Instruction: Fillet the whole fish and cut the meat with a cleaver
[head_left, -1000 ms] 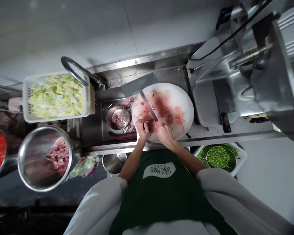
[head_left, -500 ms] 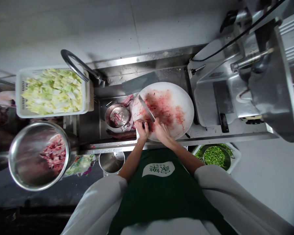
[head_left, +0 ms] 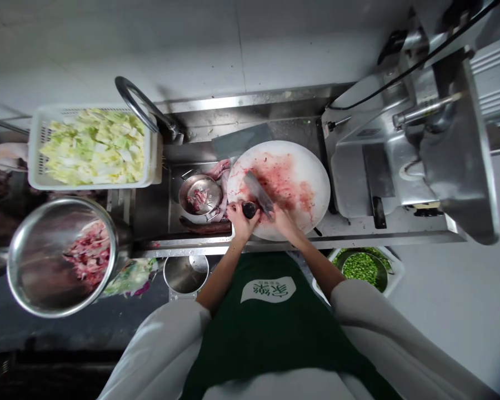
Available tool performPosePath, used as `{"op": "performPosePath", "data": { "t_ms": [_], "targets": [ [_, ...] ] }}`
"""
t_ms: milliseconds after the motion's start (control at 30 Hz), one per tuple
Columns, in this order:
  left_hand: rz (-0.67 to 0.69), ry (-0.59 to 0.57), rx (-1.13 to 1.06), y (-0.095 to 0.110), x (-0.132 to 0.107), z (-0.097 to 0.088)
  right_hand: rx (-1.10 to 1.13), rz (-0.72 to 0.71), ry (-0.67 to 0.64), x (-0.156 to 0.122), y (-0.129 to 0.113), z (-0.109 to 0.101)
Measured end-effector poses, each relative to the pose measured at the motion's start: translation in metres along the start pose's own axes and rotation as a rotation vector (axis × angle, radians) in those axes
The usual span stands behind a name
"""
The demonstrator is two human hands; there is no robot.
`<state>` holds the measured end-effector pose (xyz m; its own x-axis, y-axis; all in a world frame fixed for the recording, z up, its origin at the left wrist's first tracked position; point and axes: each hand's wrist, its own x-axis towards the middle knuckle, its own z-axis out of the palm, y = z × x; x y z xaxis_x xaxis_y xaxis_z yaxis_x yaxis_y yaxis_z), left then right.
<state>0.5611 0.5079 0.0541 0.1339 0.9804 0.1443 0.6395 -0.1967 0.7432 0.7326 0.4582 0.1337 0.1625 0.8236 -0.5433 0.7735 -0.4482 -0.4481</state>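
Observation:
My left hand [head_left: 242, 220] is closed around a small round black object [head_left: 249, 209] at the near left edge of the white chopping board [head_left: 316, 183]. I cannot make out what kind of object it is. A cleaver [head_left: 258, 191] is gripped in my right hand [head_left: 284, 223], its blade pointing up and left over the board, close to the black object. Red smears cover much of the board. Left of it, a small two-handled metal pot [head_left: 183, 195] holds some raw meat scraps [head_left: 198, 200], and a whole fish-like piece [head_left: 204, 226] lies in front of that pot.
A curved faucet [head_left: 135, 97] rises behind the sink. At left stand a white basket [head_left: 32, 161] of chopped cabbage and a big metal bowl [head_left: 19, 239] with raw meat. Another cleaver [head_left: 377, 175] rests by a metal machine [head_left: 454, 150] at right. Green pieces [head_left: 360, 266] fill a bowl below.
The cleaver's blade has turned flatter and its tip has shifted right and down. My left hand has tilted the black object so its round face shows. The view has shifted slightly.

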Motion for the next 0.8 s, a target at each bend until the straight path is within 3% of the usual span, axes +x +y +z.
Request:
{"op": "performPosePath", "data": {
  "t_ms": [133,200,267,333,500,533,567,700,733,800],
  "targets": [
    [0.112,-0.287,-0.052,-0.003,0.017,-0.025,-0.075,0.116,0.126,-0.010,0.053,-0.013],
    [0.257,-0.497,-0.068,-0.007,0.037,-0.038,-0.098,0.141,0.151,-0.015,0.067,-0.017],
    [0.390,-0.628,-0.062,-0.008,0.053,-0.045,-0.105,0.142,0.145,-0.020,0.071,-0.019],
    [0.431,-0.592,-0.038,-0.004,0.055,-0.044,-0.119,0.124,0.125,-0.023,0.065,-0.020],
    [0.137,-0.052,0.004,0.017,0.023,-0.007,-0.170,0.107,0.075,-0.024,0.045,-0.021],
    [0.115,-0.006,0.009,0.019,0.022,-0.001,-0.178,0.114,0.065,-0.023,0.043,-0.022],
    [0.142,-0.032,0.006,0.020,0.025,0.003,-0.184,0.118,0.061,-0.023,0.043,-0.023],
    [0.450,-0.441,-0.066,0.010,0.062,-0.008,-0.191,0.112,0.053,-0.025,0.046,-0.034],
    [0.470,-0.449,-0.075,0.007,0.069,-0.012,-0.193,0.113,0.047,-0.027,0.046,-0.037],
    [0.407,-0.289,-0.077,0.004,0.074,-0.013,-0.205,0.120,0.034,-0.030,0.040,-0.041]
  ]
}}
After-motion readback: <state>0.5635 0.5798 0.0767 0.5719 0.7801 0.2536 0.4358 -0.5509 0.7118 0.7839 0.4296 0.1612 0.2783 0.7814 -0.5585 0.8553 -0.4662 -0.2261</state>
